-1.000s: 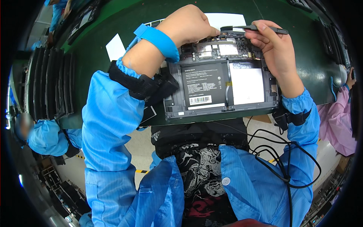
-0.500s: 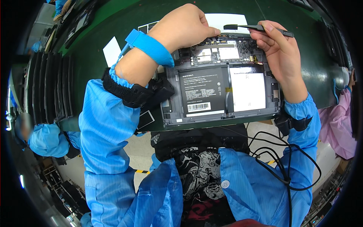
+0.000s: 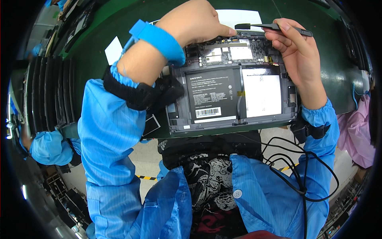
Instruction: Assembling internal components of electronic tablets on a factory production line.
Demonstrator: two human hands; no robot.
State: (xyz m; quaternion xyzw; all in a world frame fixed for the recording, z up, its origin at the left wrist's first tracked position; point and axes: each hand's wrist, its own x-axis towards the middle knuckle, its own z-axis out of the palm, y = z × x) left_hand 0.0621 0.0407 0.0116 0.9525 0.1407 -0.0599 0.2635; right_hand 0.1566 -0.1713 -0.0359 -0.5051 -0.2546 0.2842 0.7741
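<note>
An opened tablet (image 3: 175, 115) lies face down on the green table, its inside showing. A dark battery (image 3: 213, 95) and a white-covered one fill its near half, and a circuit board (image 3: 258, 51) runs along the far half. My left hand (image 3: 195, 20) reaches over the far edge, fingers curled and thumb tip down at the board's edge; what lies under the fingertips is hidden. A blue strap (image 3: 159, 44) circles that wrist. My right hand (image 3: 294, 51), above the tablet's far right corner, grips a slim black tool (image 3: 270, 27) with a flat, brush-like tip pointing left.
White sheets (image 3: 238, 16) lie beyond the tablet and another (image 3: 114, 50) to the left. Dark flat panels (image 3: 47, 91) stand in a row at far left. Black cables (image 3: 302, 175) hang by my right arm. People in blue and pink clothing (image 3: 358, 131) are at the sides.
Both hands have shifted slightly; my left hand and forearm moved a little farther up and the right hand slightly rightward. The black tool stays in my right hand.
</note>
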